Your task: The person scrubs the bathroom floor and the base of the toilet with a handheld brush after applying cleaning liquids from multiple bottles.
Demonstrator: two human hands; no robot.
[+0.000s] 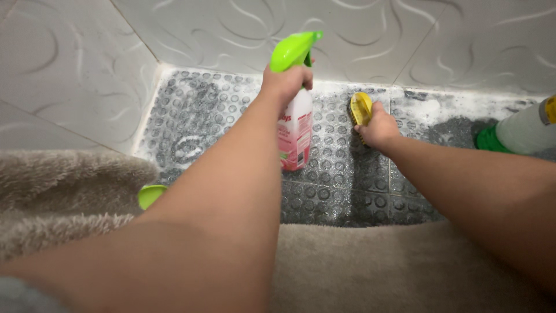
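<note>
My left hand grips the neck of a spray bottle with a white and pink body and a bright green trigger head, held upright over the floor. My right hand is closed over a yellow scrub brush, which is pressed on the grey studded floor tiles near the wall. White foam lies on the tiles along the base of the wall.
White patterned wall tiles meet the floor in a corner. A white bottle with a green cap lies on its side at the right. A beige fluffy mat covers the near floor, with a small green cap at its edge.
</note>
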